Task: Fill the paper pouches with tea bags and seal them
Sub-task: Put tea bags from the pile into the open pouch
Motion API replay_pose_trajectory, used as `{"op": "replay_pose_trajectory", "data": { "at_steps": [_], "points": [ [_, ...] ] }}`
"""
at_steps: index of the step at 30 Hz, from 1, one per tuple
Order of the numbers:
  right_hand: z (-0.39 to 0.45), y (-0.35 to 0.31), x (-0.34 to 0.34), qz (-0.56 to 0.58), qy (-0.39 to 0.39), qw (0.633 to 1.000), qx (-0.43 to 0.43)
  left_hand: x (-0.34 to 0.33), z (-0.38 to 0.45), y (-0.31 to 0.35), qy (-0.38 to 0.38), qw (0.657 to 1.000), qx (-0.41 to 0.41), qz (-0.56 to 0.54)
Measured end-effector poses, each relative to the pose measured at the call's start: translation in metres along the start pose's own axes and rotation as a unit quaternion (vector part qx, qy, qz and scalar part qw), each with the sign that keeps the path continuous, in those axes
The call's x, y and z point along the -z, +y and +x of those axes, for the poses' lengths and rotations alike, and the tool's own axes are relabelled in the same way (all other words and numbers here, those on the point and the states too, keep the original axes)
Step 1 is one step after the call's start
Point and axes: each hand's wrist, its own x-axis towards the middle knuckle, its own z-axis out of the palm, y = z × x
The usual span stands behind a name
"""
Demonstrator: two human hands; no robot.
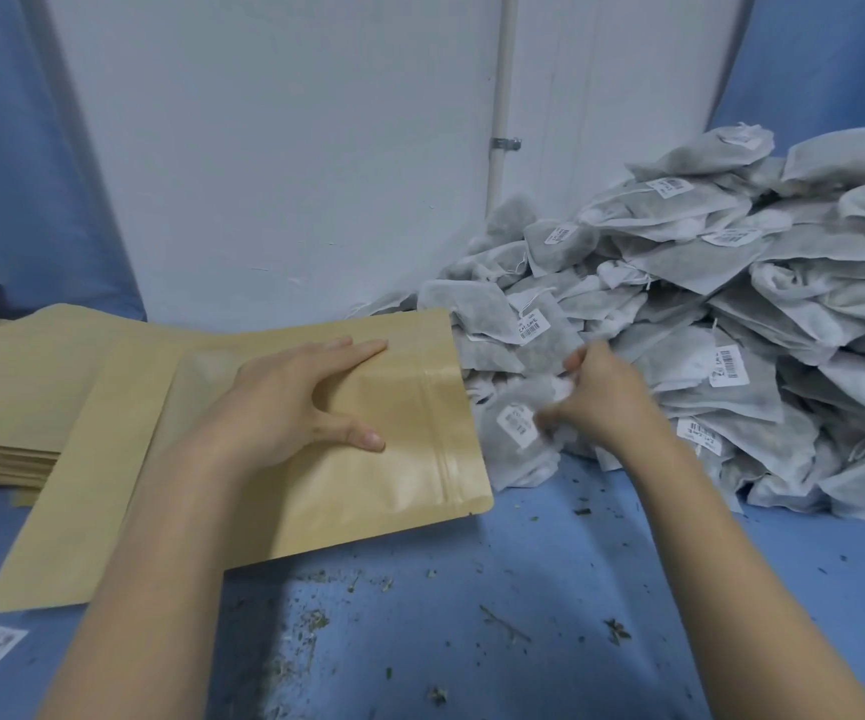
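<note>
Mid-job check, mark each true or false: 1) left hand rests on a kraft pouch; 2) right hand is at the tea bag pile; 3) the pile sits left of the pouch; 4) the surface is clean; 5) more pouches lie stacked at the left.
1) True: the left hand lies on the kraft pouch.
2) True: the right hand grips in the tea bag pile.
3) False: the pile is to the pouch's right.
4) False: leaf crumbs litter the blue surface.
5) True: stacked pouches.

White labels (531, 324) on the tea bags (680, 304) carry printed barcodes and short handwritten-style markings too small to read; no other legible text, brand or number is visible.
</note>
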Motion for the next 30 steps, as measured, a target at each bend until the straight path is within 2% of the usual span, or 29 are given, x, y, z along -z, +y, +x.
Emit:
{"op": "replay_pose_trajectory", "data": {
  "at_steps": [3, 6, 12, 15, 17, 20, 21, 22, 24, 26, 27, 28, 30],
  "points": [
    [-0.003, -0.006, 0.014, 0.208, 0.085, 0.974, 0.039, 0.0, 0.0, -0.001, 0.001, 1.0, 0.003, 0.009],
    [-0.01, -0.013, 0.021, 0.326, 0.068, 0.941, 0.059, 0.001, 0.0, -0.002, 0.005, 1.0, 0.003, 0.015],
    [-0.021, -0.029, 0.004, 0.301, 0.023, 0.948, 0.101, 0.002, -0.001, 0.005, 0.04, 0.999, -0.013, -0.019],
    [-0.029, -0.046, -0.012, 0.338, -0.073, 0.928, 0.137, -0.002, 0.0, 0.016, 0.034, 0.997, -0.05, -0.055],
    [-0.034, -0.05, -0.013, 0.257, -0.152, 0.936, 0.187, -0.006, 0.002, 0.024, 0.01, 0.995, -0.074, -0.059],
    [-0.037, -0.045, -0.009, 0.198, -0.286, 0.914, 0.211, -0.01, 0.003, 0.029, -0.02, 0.995, -0.089, -0.048],
    [-0.037, -0.044, -0.008, 0.198, -0.287, 0.909, 0.226, -0.01, 0.003, 0.028, -0.022, 0.995, -0.086, -0.049],
    [-0.035, -0.043, -0.009, 0.206, -0.252, 0.914, 0.242, -0.01, 0.003, 0.026, -0.018, 0.995, -0.081, -0.046],
    [-0.027, -0.038, -0.01, 0.213, -0.11, 0.945, 0.222, -0.006, 0.002, 0.019, -0.007, 0.998, -0.06, -0.028],
    [-0.018, -0.027, -0.008, 0.118, 0.015, 0.977, 0.175, -0.002, 0.002, 0.012, 0.005, 1.0, -0.029, -0.005],
    [-0.014, -0.02, -0.006, 0.037, 0.01, 0.987, 0.155, 0.0, 0.001, 0.008, 0.009, 1.0, -0.014, 0.006],
    [-0.011, -0.011, -0.006, -0.044, -0.034, 0.99, 0.13, 0.002, 0.0, 0.005, 0.012, 1.0, -0.001, 0.015],
    [-0.009, 0.001, -0.012, -0.166, -0.146, 0.972, 0.081, 0.003, -0.001, 0.002, 0.013, 1.0, 0.012, 0.022]
  ]
}}
